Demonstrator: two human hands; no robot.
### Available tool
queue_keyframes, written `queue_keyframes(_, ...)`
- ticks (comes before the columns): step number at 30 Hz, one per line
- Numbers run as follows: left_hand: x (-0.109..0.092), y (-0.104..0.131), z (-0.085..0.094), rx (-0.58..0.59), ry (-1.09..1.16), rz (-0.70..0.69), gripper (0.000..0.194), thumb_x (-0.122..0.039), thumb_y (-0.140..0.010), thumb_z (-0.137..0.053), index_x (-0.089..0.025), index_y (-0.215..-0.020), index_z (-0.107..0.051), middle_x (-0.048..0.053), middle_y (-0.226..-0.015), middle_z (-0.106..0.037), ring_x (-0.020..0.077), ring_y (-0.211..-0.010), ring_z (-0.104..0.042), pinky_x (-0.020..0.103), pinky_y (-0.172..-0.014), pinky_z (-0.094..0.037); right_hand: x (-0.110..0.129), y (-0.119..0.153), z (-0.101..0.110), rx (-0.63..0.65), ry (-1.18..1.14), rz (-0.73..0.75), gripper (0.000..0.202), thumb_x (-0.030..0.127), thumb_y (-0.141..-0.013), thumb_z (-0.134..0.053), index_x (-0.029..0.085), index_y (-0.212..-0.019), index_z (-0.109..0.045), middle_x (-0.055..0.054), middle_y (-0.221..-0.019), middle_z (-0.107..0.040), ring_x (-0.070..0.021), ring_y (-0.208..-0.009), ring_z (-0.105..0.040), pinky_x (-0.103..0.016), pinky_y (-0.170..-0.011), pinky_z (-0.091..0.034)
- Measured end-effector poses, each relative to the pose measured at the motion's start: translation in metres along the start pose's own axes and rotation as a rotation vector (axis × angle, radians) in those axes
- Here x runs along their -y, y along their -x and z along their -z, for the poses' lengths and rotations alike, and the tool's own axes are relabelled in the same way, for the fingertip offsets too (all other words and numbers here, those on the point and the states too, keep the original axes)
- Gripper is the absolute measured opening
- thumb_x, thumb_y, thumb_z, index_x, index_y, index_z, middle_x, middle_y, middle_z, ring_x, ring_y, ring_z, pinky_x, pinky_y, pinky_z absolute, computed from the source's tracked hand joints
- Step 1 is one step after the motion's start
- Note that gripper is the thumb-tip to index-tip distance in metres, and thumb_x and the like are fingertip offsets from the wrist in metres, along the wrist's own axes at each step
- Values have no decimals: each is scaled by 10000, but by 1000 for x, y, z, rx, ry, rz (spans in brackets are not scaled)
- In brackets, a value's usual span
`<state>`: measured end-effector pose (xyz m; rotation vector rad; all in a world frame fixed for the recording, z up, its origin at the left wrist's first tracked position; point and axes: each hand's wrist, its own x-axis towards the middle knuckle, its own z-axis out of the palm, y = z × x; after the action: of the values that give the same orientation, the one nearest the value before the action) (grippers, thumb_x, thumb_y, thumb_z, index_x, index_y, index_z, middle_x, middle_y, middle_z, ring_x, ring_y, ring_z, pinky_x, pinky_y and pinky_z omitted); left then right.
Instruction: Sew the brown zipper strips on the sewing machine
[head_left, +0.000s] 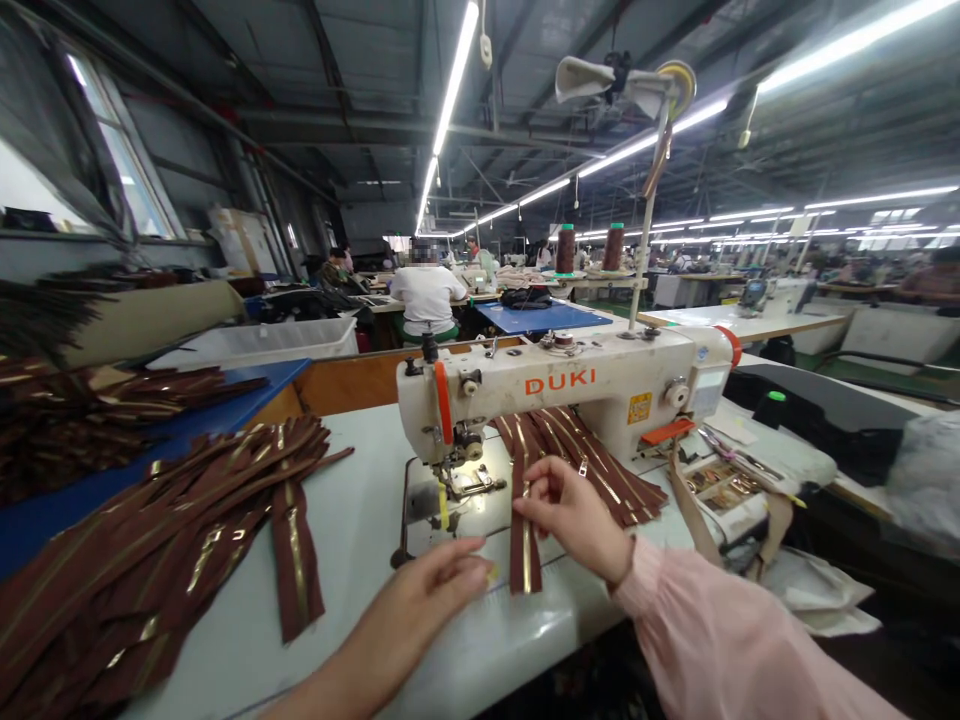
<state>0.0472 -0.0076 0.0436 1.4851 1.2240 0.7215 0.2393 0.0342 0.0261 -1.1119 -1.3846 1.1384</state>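
Observation:
My right hand [562, 510] pinches a brown zipper [525, 570] with gold teeth, just right of the needle plate of a white sewing machine [555, 380]. The strip hangs towards the table's front edge. My left hand [435, 590] is left of that strip, fingers loosely stretched out, with no strip in it; a small yellowish spot shows by its fingertips. Under the machine's arm more brown zippers [600, 470] lie fanned out. At left a big heap of similar zippers [165, 540] covers part of the pale table [352, 500].
A tray with small metal parts [727, 480] and scissors [727, 445] sits right of the machine. Two brown thread spools [565, 250] stand behind it. On the left are a blue table [277, 385] with more strips and a white bin [300, 340]. A person in white [427, 300] sits ahead.

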Motion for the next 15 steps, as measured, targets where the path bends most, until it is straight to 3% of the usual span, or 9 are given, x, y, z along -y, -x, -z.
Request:
queue_keyframes(2,2,-10,-25,105,265,73,470,-521,-669,-698,-165,-975,-674,81,-835,-727,266,-818,-687,353,-725,-529,-4,18,-10,43,-156,-18,324,301,-656,-694,203,-855,-459,94,-607,-494,-65,-439,-450,-199,-439,-376)
queue_keyframes(4,5,-16,-37,118,333,113,435,-504,-653,-730,-147,-892,-657,53,-705,-695,210,-626,-668,283,-571,-497,-7,29,-10,26,-200,-2,292,313,-666,-693,193,-838,-489,75,-620,-525,-67,-484,-483,-197,-475,-389)
queue_keyframes(7,8,-13,-39,72,367,140,416,-508,-671,-732,-146,-852,-635,32,-642,-670,153,-511,-617,224,-473,-425,-10,34,0,6,-210,-64,293,370,-669,-691,176,-789,-508,58,-606,-529,-86,-555,-532,-201,-521,-409)
queue_keyframes(10,8,0,-36,89,478,186,487,-582,-651,-725,-147,-847,-627,33,-605,-661,157,-503,-615,219,-454,-413,-11,34,2,163,-240,-219,341,395,-627,-726,159,-790,-541,31,-678,-566,-94,-585,-547,-208,-532,-420)
queue_keyframes(12,5,11,-36,100,546,231,468,-589,-689,-699,-152,-840,-623,40,-612,-667,161,-526,-628,215,-468,-421,-8,35,-6,294,-309,-203,357,378,-601,-762,154,-804,-574,23,-737,-583,-81,-598,-533,-210,-572,-430)
queue_keyframes(15,2,23,-38,117,629,255,398,-545,-749,-680,-160,-827,-620,41,-627,-677,153,-549,-634,214,-510,-440,-4,37,-22,353,-397,-86,342,425,-639,-759,142,-759,-609,33,-670,-553,-59,-549,-478,-203,-580,-419)
